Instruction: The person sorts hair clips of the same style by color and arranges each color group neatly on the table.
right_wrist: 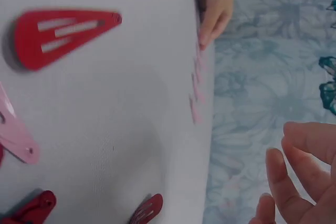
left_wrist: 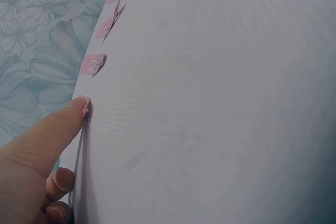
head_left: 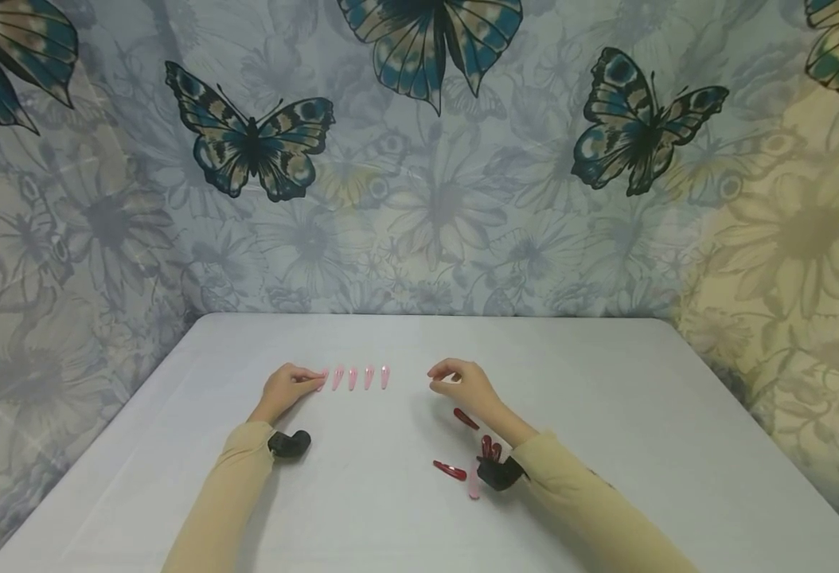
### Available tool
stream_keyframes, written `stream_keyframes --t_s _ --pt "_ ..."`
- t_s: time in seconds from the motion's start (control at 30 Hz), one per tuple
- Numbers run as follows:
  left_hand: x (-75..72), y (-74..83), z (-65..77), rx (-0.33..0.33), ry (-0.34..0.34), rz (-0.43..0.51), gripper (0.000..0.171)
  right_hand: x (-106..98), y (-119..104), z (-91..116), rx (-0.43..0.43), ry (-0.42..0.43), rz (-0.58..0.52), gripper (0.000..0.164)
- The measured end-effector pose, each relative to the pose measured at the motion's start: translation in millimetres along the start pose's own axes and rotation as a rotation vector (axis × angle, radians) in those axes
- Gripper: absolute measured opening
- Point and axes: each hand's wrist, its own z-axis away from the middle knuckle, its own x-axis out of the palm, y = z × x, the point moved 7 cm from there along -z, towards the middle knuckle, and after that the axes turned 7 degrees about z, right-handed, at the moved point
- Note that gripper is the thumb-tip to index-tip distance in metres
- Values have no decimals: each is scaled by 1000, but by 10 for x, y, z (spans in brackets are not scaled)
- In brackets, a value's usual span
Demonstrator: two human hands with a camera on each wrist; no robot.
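My left hand (head_left: 290,388) is at the left end of a row of pink snap hair clips. Its fingertips pinch the end pink hair clip (left_wrist: 85,109), which they partly cover. Beside it in the row, another pink clip (left_wrist: 93,64) lies on the white table. To the right of the row my right hand (head_left: 468,383) hovers over the table, fingers loosely bent, with nothing between them. Below that hand lies a red hair clip (head_left: 466,418); in the right wrist view a red clip (right_wrist: 63,35) appears close up.
Near the right forearm are another red clip (head_left: 450,470), a pink clip (head_left: 474,485) and more red clips (head_left: 487,446), partly behind the black wrist camera (head_left: 500,473). The white table (head_left: 362,509) ends at a butterfly-patterned backdrop (head_left: 448,239).
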Motion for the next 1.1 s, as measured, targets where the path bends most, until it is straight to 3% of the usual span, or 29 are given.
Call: stream_keyframes --t_s 0.1,0.3,0.43,0.63,0.93,1.1 --pt "-1 -3 -12 10 1 -13 21 -53 -32 75 13 9 -1 10" --pt "-9 9 -3 6 3 1 21 -172 58 300 144 69 -14 8" --pt "-1 8 -10 5 -1 3 21 -218 44 486 177 38 -47 8" --pt "16 -35 -34 -2 0 1 22 -205 -28 706 115 -57 -64 9" --pt "1 -73 27 1 4 8 21 -150 3 877 34 -208 -55 11" --pt "8 -53 6 8 10 -1 21 -135 78 963 29 -236 -76 12"
